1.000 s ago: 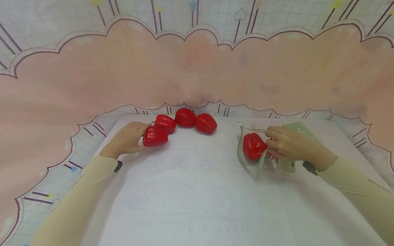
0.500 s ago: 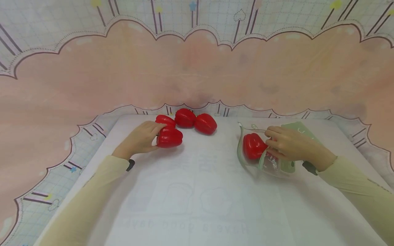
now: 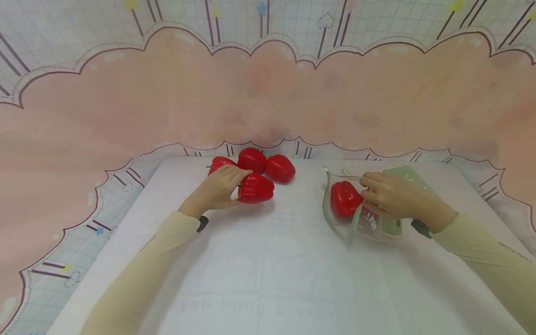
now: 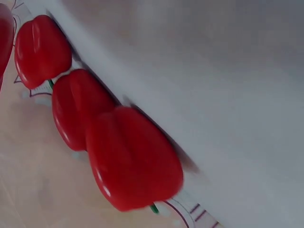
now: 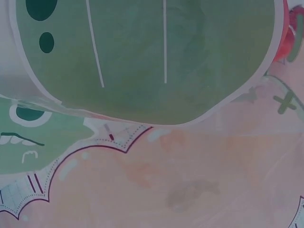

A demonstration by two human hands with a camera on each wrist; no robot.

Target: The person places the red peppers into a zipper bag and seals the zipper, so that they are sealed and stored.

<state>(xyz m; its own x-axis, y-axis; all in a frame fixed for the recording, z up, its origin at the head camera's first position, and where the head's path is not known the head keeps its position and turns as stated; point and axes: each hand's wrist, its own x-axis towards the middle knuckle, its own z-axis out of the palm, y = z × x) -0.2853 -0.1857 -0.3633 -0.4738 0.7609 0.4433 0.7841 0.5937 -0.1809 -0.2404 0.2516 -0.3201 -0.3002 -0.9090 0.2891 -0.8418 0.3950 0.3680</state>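
Hands (image 3: 217, 188) (image 3: 387, 195) on pepper (image 3: 257, 189), bag (image 3: 370, 229) — head view only

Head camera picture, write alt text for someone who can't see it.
A left hand holds a red bell pepper in front of three more red peppers on a white table. A right hand holds a clear green-edged bag with another pepper inside.
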